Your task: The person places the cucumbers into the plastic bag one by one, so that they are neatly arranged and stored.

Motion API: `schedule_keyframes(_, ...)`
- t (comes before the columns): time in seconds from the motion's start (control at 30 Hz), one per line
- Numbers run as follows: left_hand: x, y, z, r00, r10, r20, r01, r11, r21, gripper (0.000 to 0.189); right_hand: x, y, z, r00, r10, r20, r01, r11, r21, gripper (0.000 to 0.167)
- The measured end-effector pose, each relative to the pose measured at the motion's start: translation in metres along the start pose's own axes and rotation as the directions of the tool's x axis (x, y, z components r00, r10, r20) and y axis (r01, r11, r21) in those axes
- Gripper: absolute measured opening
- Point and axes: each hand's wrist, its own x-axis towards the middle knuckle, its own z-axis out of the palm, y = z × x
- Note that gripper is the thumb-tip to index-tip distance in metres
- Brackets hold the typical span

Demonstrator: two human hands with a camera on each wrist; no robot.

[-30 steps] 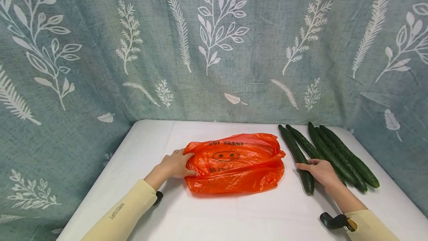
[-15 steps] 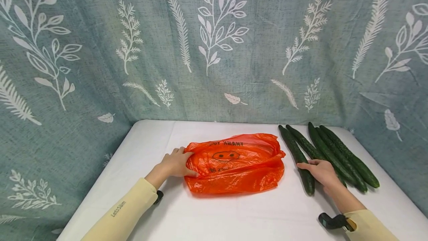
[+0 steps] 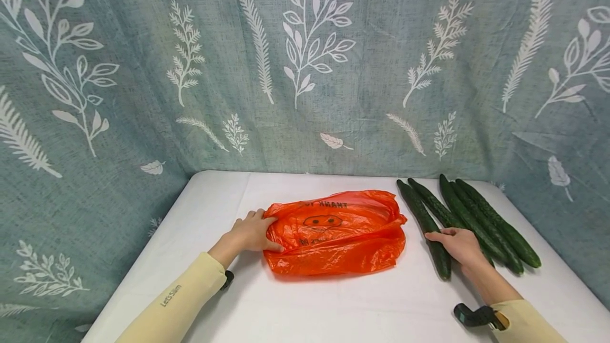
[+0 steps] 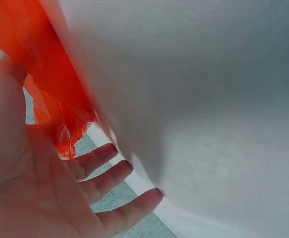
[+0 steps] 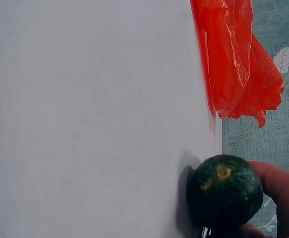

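An orange-red plastic bag (image 3: 333, 237) with dark printing lies flat and crumpled mid-table. My left hand (image 3: 252, 233) rests at its left end, thumb and forefinger spread against the plastic. In the left wrist view, several nearly straight fingers (image 4: 129, 213) touch the white cloth, while the bag (image 4: 45, 64) hides part of the hand. Over on the right, my right hand (image 3: 458, 245) grips the leftmost dark green cucumber (image 3: 415, 202) near its closer end. That cucumber's rounded tip (image 5: 226, 193) faces the right wrist camera, with the thumb along one side.
Several more cucumbers (image 3: 491, 221) lie side by side, slanting, at the table's right. White cloth covers the table (image 3: 333, 311). A green leaf-patterned curtain (image 3: 267, 136) stands behind and at both sides. Black wrist cameras (image 3: 476, 315) hang beneath the sleeves.
The right hand and the held cucumber's near end have shifted very slightly to the right. The left hand and the bag stay almost where they were.
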Motion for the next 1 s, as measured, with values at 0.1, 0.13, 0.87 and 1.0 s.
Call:
schedule_keyframes(0.1, -0.001, -0.001, 0.001, 1.000, 0.005, -0.006, -0.005, 1.000, -0.006, 0.090, 0.000, 0.000, 0.000, 1.000, -0.010, -0.004, 0.010, 1.000, 0.006, 0.090)
schedule_keyframes(0.13, -0.001, -0.001, 0.001, 1.000, 0.007, -0.009, -0.007, 1.000, -0.008, 0.090, 0.000, 0.000, 0.000, 1.000, -0.010, -0.005, 0.010, 1.000, 0.012, 0.090)
schedule_keyframes(0.87, 0.001, -0.001, -0.001, 1.000, 0.016, 0.004, -0.016, 1.000, 0.014, 0.090, 0.004, 0.001, -0.016, 0.996, -0.044, 0.077, 0.035, 0.993, 0.109, 0.094)
schedule_keyframes(1.0, 0.002, -0.002, 0.001, 1.000, 0.016, 0.005, -0.016, 1.000, 0.013, 0.090, 0.003, 0.000, -0.018, 0.995, -0.050, 0.081, 0.040, 0.992, 0.120, 0.095)
